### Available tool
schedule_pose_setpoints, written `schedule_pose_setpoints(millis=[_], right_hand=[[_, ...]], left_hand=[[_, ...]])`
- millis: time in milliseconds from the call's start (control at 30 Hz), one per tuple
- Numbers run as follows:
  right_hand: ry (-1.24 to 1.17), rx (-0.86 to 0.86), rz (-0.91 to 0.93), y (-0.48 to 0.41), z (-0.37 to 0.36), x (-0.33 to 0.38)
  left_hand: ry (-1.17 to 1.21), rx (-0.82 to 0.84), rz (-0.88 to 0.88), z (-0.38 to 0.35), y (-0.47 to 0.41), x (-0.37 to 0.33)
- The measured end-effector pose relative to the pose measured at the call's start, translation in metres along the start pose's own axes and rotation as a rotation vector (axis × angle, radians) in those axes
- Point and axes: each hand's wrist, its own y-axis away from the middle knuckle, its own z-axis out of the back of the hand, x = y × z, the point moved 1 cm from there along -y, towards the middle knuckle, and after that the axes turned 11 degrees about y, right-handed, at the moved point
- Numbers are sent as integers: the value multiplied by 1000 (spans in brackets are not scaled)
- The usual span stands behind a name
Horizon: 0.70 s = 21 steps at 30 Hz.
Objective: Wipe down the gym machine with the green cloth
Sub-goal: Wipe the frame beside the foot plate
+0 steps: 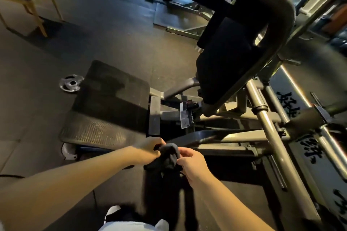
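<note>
cloth [169, 157]: bunched, looked dark, just off the footplate [109, 103] near corner
left hand [148, 149]: gripped cloth
right hand [191, 162]: pinched cloth
machine [225, 62]: rose right of footplate

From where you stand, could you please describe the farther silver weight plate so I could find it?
Start at the gym machine and its black ribbed footplate. The silver weight plate lies flat on the floor by its far left corner. Unlike the second plate, half tucked under the near corner, it shows its round face and centre hole.
</note>
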Motion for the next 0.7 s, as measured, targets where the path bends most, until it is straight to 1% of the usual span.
schedule_pose_setpoints(millis=[67,300,367,467,600,700], right_hand=[[24,-45,-12,-1,-5,0],[113,-97,-72,-8,-31,4],[146,-90,-62,-8,-35,6],[286,-29,-2,-10,-45,7],[396,116,96,-8,-63,14],[509,160,140,-9,-76,19]], left_hand=[[-77,10,-40,4,-3,10],[5,151,21,15,2,40],[-24,148,21,14,2,42],[-44,106,-1,18,4,49],[-41,120,56,23,5,61],[-40,124,64,33,8,71]])
